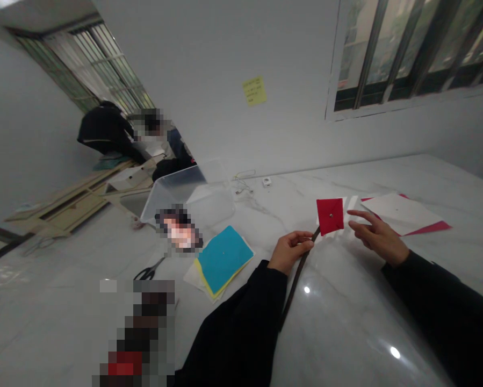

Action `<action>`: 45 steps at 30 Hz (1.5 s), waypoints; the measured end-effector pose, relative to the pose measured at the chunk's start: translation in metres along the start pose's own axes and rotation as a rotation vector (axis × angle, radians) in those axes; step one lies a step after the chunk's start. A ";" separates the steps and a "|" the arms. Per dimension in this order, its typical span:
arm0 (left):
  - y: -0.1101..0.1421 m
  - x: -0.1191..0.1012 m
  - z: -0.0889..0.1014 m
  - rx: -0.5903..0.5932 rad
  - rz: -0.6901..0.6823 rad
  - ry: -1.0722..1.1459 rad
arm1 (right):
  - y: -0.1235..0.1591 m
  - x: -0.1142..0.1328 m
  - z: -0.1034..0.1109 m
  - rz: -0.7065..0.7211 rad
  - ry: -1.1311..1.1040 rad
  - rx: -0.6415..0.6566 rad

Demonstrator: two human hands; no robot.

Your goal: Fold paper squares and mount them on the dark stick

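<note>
My left hand (292, 251) is closed around a thin dark stick (295, 282) just below its upper end. At that end sits a red folded paper square (330, 216) with a small shiny pin head in its middle, much like a paper pinwheel. To the right of the red square is my right hand (378, 236). Its index finger stretches toward the paper's edge with a small gap between, the other fingers are partly bent, and it holds nothing.
White and red paper sheets (406, 214) lie beyond my right hand. Blue and yellow sheets (224, 259) rest left of my left hand, beside black scissors (148, 272). A clear plastic bin (177, 188) stands farther back. People (104, 126) work at the far left.
</note>
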State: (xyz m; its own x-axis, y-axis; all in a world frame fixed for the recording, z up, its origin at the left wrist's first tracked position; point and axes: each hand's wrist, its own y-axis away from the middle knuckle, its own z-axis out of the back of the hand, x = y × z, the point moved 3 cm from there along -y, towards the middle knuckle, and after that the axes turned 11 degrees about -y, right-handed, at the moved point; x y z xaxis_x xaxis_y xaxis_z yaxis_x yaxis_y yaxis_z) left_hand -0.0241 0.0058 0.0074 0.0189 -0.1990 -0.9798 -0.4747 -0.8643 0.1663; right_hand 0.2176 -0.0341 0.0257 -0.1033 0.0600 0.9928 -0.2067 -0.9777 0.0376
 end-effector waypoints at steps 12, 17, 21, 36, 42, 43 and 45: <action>0.003 -0.004 -0.003 0.023 -0.007 -0.018 | 0.004 -0.003 -0.010 -0.110 -0.023 0.071; 0.001 -0.002 -0.001 -0.033 -0.039 -0.001 | 0.007 -0.003 -0.013 -0.196 -0.009 0.311; -0.001 0.000 0.000 -0.033 -0.042 0.049 | 0.008 -0.003 -0.015 -0.175 0.032 0.358; -0.003 0.002 0.001 -0.079 -0.046 0.051 | 0.009 -0.009 -0.020 -0.208 0.025 0.470; -0.003 0.002 0.000 -0.081 -0.045 0.073 | 0.003 -0.011 -0.014 -0.136 -0.015 0.180; -0.003 0.001 0.001 -0.094 -0.045 0.088 | 0.002 -0.012 -0.010 -0.147 -0.051 0.123; -0.003 0.001 0.001 -0.112 -0.042 0.119 | -0.001 -0.012 -0.005 -0.158 -0.132 0.023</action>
State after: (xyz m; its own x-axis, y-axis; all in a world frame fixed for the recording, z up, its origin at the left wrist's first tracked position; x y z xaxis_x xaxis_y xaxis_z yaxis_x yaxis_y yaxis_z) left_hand -0.0234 0.0081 0.0057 0.1438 -0.2091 -0.9673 -0.3701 -0.9179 0.1434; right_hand 0.2140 -0.0333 0.0129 0.0575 0.1878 0.9805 -0.1878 -0.9626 0.1954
